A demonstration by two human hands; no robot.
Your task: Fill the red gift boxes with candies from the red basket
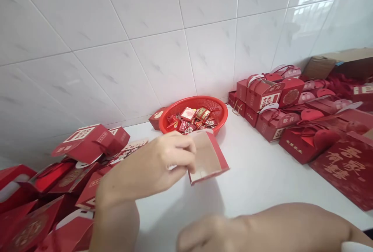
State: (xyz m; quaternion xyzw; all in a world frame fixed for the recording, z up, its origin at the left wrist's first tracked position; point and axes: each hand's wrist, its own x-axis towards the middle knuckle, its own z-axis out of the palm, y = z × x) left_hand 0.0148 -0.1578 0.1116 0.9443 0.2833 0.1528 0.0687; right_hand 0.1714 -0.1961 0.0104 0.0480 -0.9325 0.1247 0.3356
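My left hand (pixel 175 155) is closed on the left side of a small red gift box (pixel 220 153), holding it tilted above the white tabletop. The near end of this box is unfolded, and its pale inside shows with nothing visible in it. Low in the view is my right hand (pixel 201 234), apart from the box. Motion blurs its fingers, and the frame's bottom edge cuts them off. Just behind the held box stands a red mesh basket (pixel 220 118) with several wrapped candies (pixel 189 113) in it.
Red gift boxes (pixel 84 139) lie heaped at the left. At the right, tied red boxes (pixel 265 91) are stacked beside a large red bag (pixel 348 166). A cardboard carton (pixel 319 67) sits at the far right. Behind the white table (pixel 247 166) rises a tiled wall (pixel 157 58).
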